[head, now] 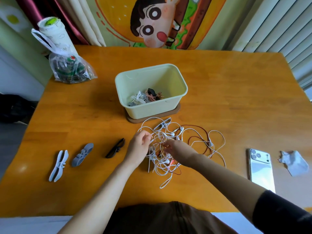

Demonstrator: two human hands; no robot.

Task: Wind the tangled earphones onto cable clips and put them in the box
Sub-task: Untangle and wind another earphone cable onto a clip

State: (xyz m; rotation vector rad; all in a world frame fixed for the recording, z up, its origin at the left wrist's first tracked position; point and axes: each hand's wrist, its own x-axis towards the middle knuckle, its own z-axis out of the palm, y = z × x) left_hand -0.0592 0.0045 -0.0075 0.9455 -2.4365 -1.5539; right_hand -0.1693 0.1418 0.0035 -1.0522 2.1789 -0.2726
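1. Looking at the tangled earphones (182, 144): white leads knotted up with a red-brown one, heaped on the bench (236, 98) just in front of the box (152, 92), with loose loops spilling out to the right.
2. Pinching a white strand at the left edge of the heap with the left hand (139, 146), thumb against fingertips.
3. Reaching into the middle of the knot with the right hand (179, 149), fingers curled down among the strands. Can't tell whether it's actually gripping one or just poking around, since only the back of it shows.
4. Also spotting a white clip (162, 124) caught up in the loops on the box side. Three more laid out well off to the left: black clip (116, 148), grey clip (82, 154), long white clip (59, 165).
5. Seeing a few wound sets (146, 97) in the bottom of the box, so guessing partway done and at the untangling step for this lot.
6. Worth watching: pulling both ways on strands from the same knot probably cinches it tighter instead of freeing it. Could also strain the thin lead right at an earbud or inline remote.
7. Other risk: lifting one strand and dragging the whole heap along with it. Might flick the caught clip away, or sweep loops toward the phone (260, 166) off to the right.
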